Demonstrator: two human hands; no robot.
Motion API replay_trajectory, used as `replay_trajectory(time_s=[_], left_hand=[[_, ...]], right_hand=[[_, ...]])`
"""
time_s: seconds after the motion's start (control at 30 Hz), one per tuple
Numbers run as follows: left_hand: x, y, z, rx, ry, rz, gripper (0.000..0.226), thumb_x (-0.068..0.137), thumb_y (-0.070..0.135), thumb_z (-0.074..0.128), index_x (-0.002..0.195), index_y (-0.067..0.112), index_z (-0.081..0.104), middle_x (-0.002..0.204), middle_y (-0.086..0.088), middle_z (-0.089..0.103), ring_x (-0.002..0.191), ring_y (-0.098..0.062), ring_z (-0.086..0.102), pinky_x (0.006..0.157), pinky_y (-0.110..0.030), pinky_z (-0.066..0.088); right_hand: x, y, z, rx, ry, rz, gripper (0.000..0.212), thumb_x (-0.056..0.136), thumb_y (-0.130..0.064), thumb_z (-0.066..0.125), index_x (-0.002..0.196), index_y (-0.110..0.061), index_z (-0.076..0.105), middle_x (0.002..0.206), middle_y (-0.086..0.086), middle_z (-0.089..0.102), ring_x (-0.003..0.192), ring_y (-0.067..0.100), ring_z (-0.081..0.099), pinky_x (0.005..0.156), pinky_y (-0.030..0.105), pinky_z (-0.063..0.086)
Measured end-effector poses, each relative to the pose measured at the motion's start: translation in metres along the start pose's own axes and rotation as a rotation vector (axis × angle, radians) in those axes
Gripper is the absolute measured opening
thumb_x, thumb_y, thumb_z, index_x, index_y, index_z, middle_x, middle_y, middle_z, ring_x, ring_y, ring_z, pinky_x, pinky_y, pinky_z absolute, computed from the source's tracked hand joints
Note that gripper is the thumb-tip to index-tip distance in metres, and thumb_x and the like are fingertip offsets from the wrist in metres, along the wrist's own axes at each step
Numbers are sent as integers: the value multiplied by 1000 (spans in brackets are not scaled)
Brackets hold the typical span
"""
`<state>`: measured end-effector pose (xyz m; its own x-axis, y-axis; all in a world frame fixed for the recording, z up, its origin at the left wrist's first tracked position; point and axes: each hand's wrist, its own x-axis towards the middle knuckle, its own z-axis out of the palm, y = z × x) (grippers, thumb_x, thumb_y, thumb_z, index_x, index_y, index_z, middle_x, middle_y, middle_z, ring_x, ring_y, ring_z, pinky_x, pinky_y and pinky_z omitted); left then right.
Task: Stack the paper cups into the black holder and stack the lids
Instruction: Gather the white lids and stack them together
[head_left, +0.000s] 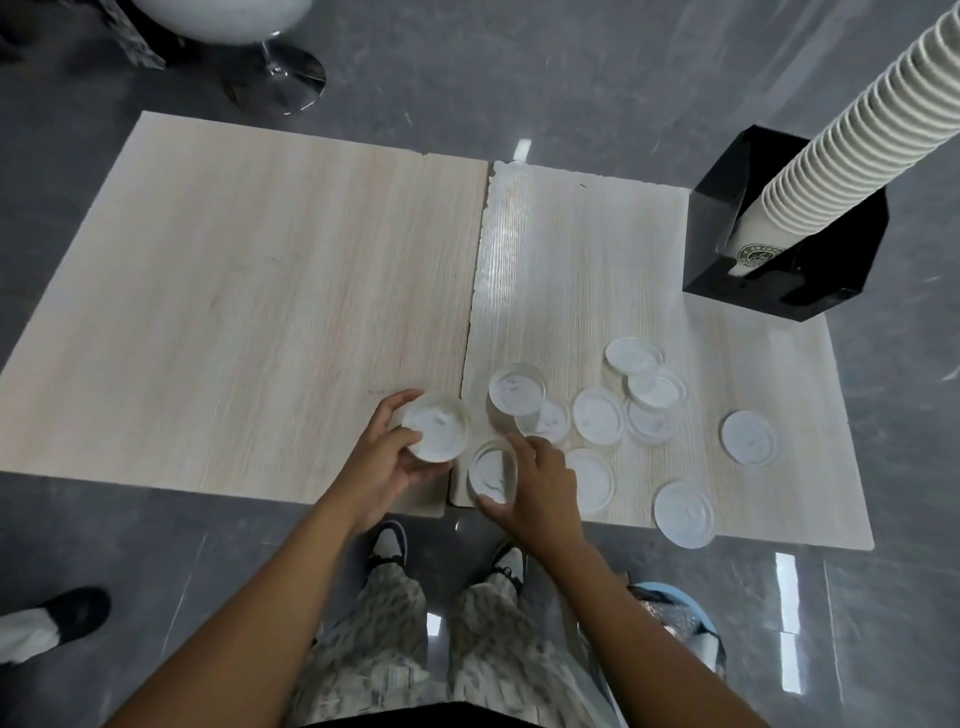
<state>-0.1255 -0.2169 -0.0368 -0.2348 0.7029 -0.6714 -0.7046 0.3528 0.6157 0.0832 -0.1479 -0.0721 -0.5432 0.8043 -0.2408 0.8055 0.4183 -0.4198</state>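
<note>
Left hand (387, 452): at about 6 o'clock on the counter (234, 270), fingers and thumb curled round a small stack of lids (435, 428), held just above the near edge beside the seam between the two boards.
Right hand (535, 480): just to the 3 o'clock side of the left hand, fingers spread and bent over a single lid (491, 470); thumb at its near rim, fingertips at its far rim. Whether the lid is lifted or still flat on the counter, I cannot tell.
Loose lids: scattered over the right board from 4 to 5 o'clock. One lid (518, 388) lies at 12 o'clock from the right hand, overlapping a second (545, 421). Further toward 3 o'clock, a cluster (644, 400) of overlapping lids. One lid (748, 437) lies apart toward the right edge; another (684, 514) hangs partly over the near edge.
Paper cups (862, 124): one long nested stack, leaning up and out toward 1 o'clock, its base sitting in the holder.
Black holder (717, 270): at 2 o'clock, on the far right corner of the counter, well apart from both hands.
Floor: grey glossy tiles; the person's patterned trousers and shoes at 6 o'clock below the counter edge.
</note>
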Motion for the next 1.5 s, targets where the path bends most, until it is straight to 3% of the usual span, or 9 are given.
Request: replay_trajectory(time_s=[0.17, 0.3, 0.5, 0.73, 0.93, 1.03, 1.1, 1.23, 1.5], left_hand=[[-1, 9, 1, 9, -16, 2, 44, 102, -1, 48, 131, 29, 59, 137, -14, 51, 115, -39, 61, 86, -50, 62], [-4, 18, 10, 40, -41, 5, 33, 105, 12, 51, 131, 30, 59, 139, -15, 51, 118, -39, 59, 88, -50, 62], [-7, 26, 43, 151, -139, 21, 31, 104, 24, 56, 133, 37, 60, 140, -12, 55, 122, -41, 61, 86, -41, 60], [-8, 21, 70, 284, -142, 87, 55, 99, 5, 62, 133, 48, 57, 132, -19, 59, 119, -42, 63, 91, -46, 61], [-4, 9, 79, 264, -93, 101, 65, 96, -4, 62, 130, 51, 58, 134, -16, 60, 121, -40, 63, 94, -48, 61], [2, 8, 78, 202, -53, 103, 64, 94, -10, 60, 130, 43, 61, 136, -12, 61, 123, -37, 64, 91, -50, 62], [6, 9, 73, 152, -36, 104, 66, 92, -14, 60, 131, 38, 62, 139, -13, 58, 125, -38, 62, 92, -54, 61], [9, 16, 60, 111, 23, 126, 64, 91, -17, 56, 129, 34, 62, 136, -11, 58, 123, -38, 62, 93, -54, 61], [20, 22, 38, 49, 77, 124, 54, 97, -10, 52, 130, 32, 62, 139, -13, 52, 127, -41, 57, 91, -53, 61]], right_hand=[[-2, -6, -10, 51, 88, 11, 92, 68, -67, 70, 143, -19, 50, 132, 7, 59, 114, 30, 58, 88, 42, 51], [2, -20, -37, 312, 294, -79, 93, 70, -59, 74, 145, -13, 46, 141, 5, 54, 126, 25, 53, 104, 40, 47], [26, -44, -61, 339, 282, -255, 89, 77, -55, 75, 148, -15, 40, 143, 4, 50, 130, 21, 48, 106, 46, 48], [29, -25, -67, 353, 325, -266, 85, 80, -56, 77, 147, -14, 44, 143, 2, 53, 126, 16, 51, 103, 38, 50], [32, -12, -73, 382, 273, -269, 89, 79, -60, 78, 151, -23, 40, 147, -7, 51, 128, 9, 50, 106, 22, 39], [36, 5, -77, 502, 265, -256, 85, 82, -56, 78, 150, -23, 39, 148, -12, 47, 130, 7, 49, 106, 28, 44], [40, 23, -76, 577, 290, -128, 79, 82, -48, 79, 147, -28, 39, 145, -17, 45, 124, 8, 51, 101, 34, 50], [58, 46, -70, 376, 196, -31, 84, 76, -61, 72, 147, -29, 40, 144, -10, 47, 126, 16, 51, 105, 46, 49], [100, 26, -56, -32, -24, -28, 105, 72, -81, 67, 153, -25, 32, 153, -1, 39, 135, 26, 41, 108, 47, 38]])
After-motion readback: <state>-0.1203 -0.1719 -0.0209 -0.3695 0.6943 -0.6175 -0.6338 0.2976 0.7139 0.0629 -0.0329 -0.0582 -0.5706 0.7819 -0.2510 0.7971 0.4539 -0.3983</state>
